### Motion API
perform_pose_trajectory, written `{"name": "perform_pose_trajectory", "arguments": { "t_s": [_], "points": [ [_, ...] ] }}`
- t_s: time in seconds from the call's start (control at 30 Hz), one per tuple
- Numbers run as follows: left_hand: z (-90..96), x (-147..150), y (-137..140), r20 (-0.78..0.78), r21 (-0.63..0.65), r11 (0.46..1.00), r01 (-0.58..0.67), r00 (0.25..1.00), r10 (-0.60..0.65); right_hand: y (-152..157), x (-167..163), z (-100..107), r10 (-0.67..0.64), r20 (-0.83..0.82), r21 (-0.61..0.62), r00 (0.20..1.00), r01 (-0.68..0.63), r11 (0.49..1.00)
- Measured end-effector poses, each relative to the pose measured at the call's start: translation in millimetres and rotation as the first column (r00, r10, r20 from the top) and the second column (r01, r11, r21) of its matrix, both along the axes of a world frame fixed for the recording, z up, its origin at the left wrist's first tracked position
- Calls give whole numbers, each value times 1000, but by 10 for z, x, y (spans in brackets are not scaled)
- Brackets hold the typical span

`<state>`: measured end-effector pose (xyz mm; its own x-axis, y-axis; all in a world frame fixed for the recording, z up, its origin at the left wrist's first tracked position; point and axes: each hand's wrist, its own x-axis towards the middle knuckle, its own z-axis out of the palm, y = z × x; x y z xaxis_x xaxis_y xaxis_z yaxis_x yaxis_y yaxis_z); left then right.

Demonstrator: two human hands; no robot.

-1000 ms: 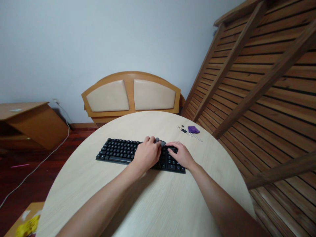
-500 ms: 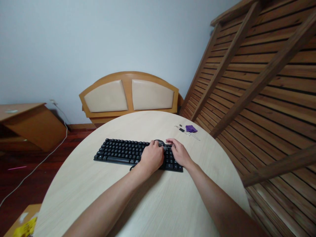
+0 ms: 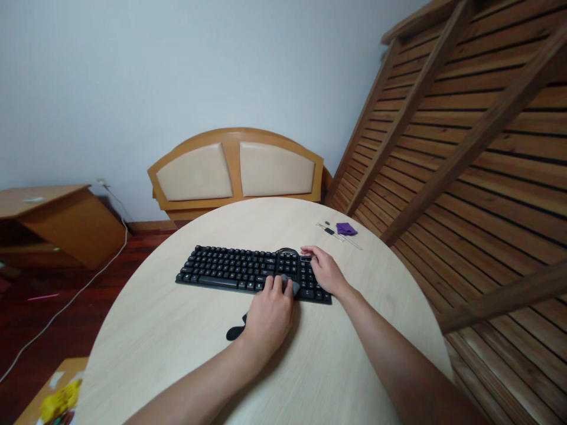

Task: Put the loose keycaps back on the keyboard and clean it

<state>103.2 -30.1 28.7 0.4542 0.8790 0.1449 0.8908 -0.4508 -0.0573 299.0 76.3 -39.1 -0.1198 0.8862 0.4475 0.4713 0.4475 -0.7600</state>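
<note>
- On my feed, the black keyboard [image 3: 221,271] lies flat at the centre of the frame, its number pad toward the right.
- I see the left hand [image 3: 269,313] closed around a grey tool [image 3: 292,288] at the keyboard's near edge, by the number pad; a black rounded piece [image 3: 234,333] shows lower left beside the wrist, perhaps the tool's other end.
- The right hand [image 3: 326,271] lies over the keyboard's right end; I cannot tell whether it grips the edge or only rests there.
- I judge the work on the keyboard to be under way and unfinished, since the tool is in hand. The keys look alike from end to end, so I cannot say which are done or left.
- Toward the upper right of the round table [image 3: 155,348], a purple cloth [image 3: 346,229], a small black piece [image 3: 329,231] and thin sticks [image 3: 353,242] lie out of both hands.
</note>
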Motion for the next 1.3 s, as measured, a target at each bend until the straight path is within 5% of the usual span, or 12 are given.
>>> {"name": "perform_pose_trajectory", "arguments": {
  "t_s": [0.3, 0.53, 0.7, 1.03, 1.3],
  "points": [
    [-36, -227, -279, 37, -104, 993, 57, 998, -53, 1, -6, 23, 4, 8, -3, 1000, -4, 1000],
    [3, -343, -65, 114, 70, 998, -6, 993, -2, -11, -5, 41, 9, 17, -7, 1000, -9, 1000],
    [-99, -336, -43, 93, 57, 998, 25, 995, -31, -14, -1, 36, 7, 18, -12, 1000, -7, 1000],
    [18, -277, 161, 119, 90, 994, 54, 991, -65, -13, -12, 51, 8, 13, -9, 1000, -8, 1000],
    [97, -302, 137, 117, -6, 996, 90, 989, -88, -1, -15, 49, 9, 21, -16, 1000, -8, 1000]
  ]
}}
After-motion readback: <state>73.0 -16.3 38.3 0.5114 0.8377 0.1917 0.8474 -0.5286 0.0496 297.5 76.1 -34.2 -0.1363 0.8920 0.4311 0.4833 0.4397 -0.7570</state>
